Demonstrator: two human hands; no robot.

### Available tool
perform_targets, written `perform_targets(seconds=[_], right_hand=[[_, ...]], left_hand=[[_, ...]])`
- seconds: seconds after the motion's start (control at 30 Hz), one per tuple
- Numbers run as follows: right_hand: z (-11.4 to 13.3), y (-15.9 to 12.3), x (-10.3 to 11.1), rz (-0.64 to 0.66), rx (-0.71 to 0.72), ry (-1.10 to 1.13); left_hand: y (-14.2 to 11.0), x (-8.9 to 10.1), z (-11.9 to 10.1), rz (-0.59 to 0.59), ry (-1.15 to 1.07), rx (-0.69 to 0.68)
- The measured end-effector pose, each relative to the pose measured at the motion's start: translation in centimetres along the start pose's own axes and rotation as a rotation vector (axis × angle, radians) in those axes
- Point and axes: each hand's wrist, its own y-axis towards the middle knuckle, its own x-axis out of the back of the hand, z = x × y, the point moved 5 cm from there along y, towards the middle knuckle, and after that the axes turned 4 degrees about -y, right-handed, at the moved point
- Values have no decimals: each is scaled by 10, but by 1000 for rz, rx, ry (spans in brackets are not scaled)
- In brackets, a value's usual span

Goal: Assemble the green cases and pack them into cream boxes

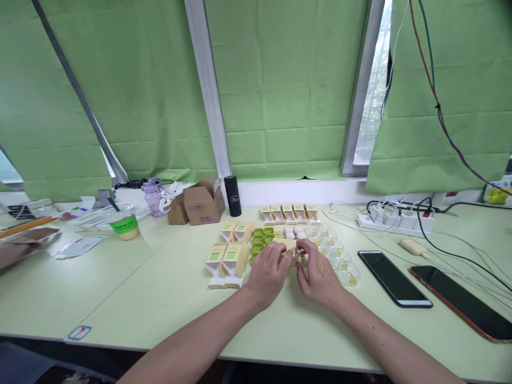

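Observation:
Between both hands is a small tan cardboard box [286, 244], partly covered by fingers. My left hand [269, 269] grips its left side, and my right hand [316, 269] pinches its right end. Left of my hands stand several open tan boxes with green-and-white windows [230, 256]. Just behind my left hand are several green square cups [258, 240]. Small pinkish-white pieces [295, 232] lie behind the held box. Beside my right hand sit several clear plastic containers with yellow spots [348, 272]. A row of similar open boxes [288, 214] stands at the back.
Two phones [394, 278] lie to the right, near a white power strip [396, 223] with tangled cables. At the back left are a brown carton [203, 202], a black cylinder [232, 196] and a drink cup [125, 224]. Another person's hand or arm [16, 250] shows at the far left.

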Motion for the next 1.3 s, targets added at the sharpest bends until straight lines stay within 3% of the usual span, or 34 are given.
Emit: perform_targets(seconds=[0.4,0.6,0.77,1.03,1.3], right_hand=[[-3,0,-5,2,-63,54],[-6,2,-2,22,-93,127],[-5,6,6,-2,-133,263],[-21,9,10,-156,-255,496],[-26,11,17,-237,-286,435]], left_hand=[[-1,-3,1,43,-45,40],[-5,-4,6,92,-145,117],[-10,-7,14,128,-288,268],[-12,-12,27,110,-601,428],[-10,-11,26,129,-642,492]])
